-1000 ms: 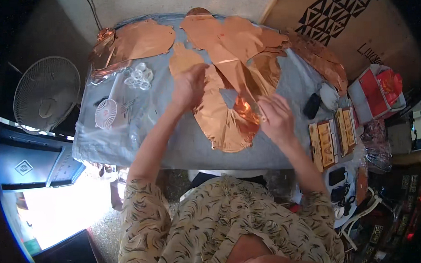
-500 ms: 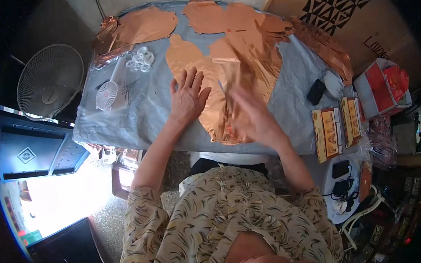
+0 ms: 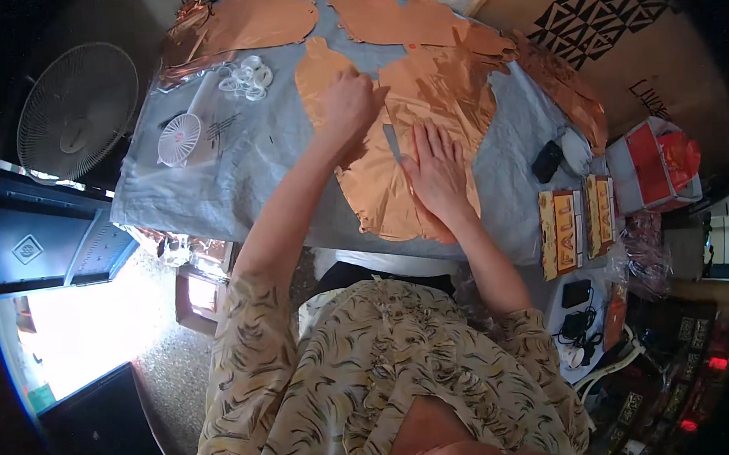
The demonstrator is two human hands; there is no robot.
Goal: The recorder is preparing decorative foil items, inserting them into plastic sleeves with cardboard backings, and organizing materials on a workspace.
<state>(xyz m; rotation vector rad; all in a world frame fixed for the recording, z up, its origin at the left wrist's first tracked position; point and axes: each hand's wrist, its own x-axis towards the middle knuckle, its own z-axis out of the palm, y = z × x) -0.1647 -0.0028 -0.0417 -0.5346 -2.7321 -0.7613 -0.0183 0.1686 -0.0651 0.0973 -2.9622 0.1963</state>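
Flat copper-coloured foil balloons lie spread over a grey cloth-covered table. My left hand is closed, its fingers curled at a lifted edge of the foil balloon in the middle; the fingertips are partly hidden. Lower and to the right, my right hand rests flat on the same foil with its fingers stretched out. Between the hands shows a narrow grey strip; I cannot tell whether it is a tool or a gap in the foil.
More flat foil balloons lie along the far edge. White rings and a small white fan are at the left. A black object, yellow lettered packages and a red-and-white box stand right. A large fan is beyond the left edge.
My left hand has gone from lying spread on the foil to closed, a little farther right and away. My right hand has come down flat onto the foil. The view has shifted slightly.
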